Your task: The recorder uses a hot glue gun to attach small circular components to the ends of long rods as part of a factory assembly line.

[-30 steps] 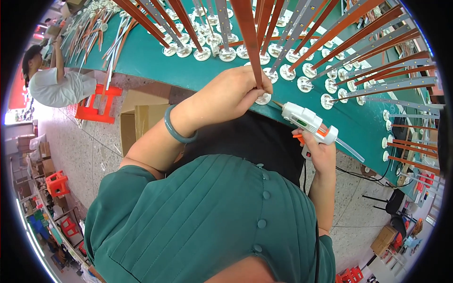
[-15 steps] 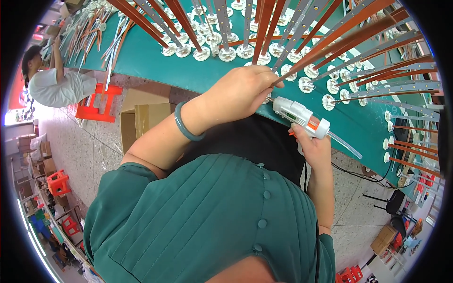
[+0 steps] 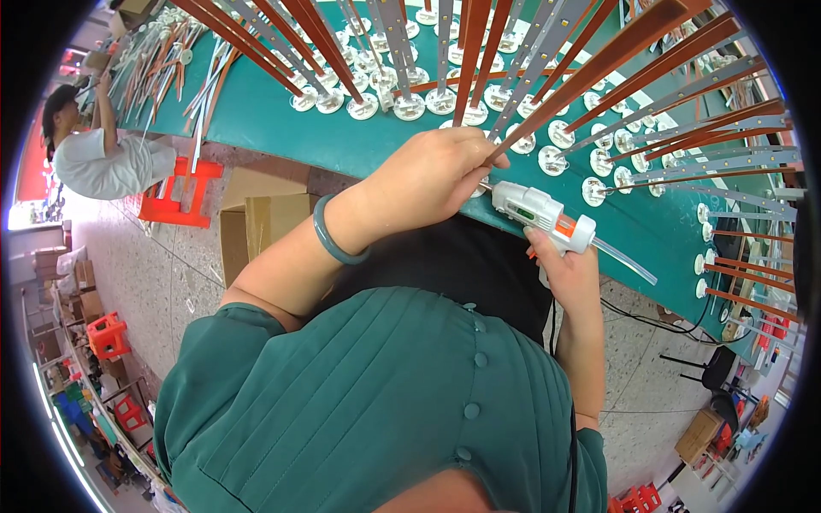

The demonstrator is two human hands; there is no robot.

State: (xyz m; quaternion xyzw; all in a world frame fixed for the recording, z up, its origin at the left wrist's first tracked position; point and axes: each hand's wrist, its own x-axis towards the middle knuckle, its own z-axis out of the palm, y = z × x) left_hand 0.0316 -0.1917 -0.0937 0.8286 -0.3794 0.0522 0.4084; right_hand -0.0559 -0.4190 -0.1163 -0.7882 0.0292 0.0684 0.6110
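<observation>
My left hand is closed around the lower end of a reddish-brown strip, which leans up toward the far right. Part of a round white base shows under those fingers; the joint between strip and base is hidden by the hand. In my right hand is a white hot glue gun with an orange part and a clear glue stick sticking out of its back. Its nozzle points left, close to the base beneath my left hand. My fingers lie around the handle, near the orange trigger.
Many upright LED strips on round white bases crowd the green table. Loose strips lie at the far left. An open cardboard box stands below the edge. A person works by a red stool. A black cable hangs at right.
My left hand has shifted slightly down with the strip. The glue gun's nozzle has moved slightly left and down, and the metal tip shows beside the white base.
</observation>
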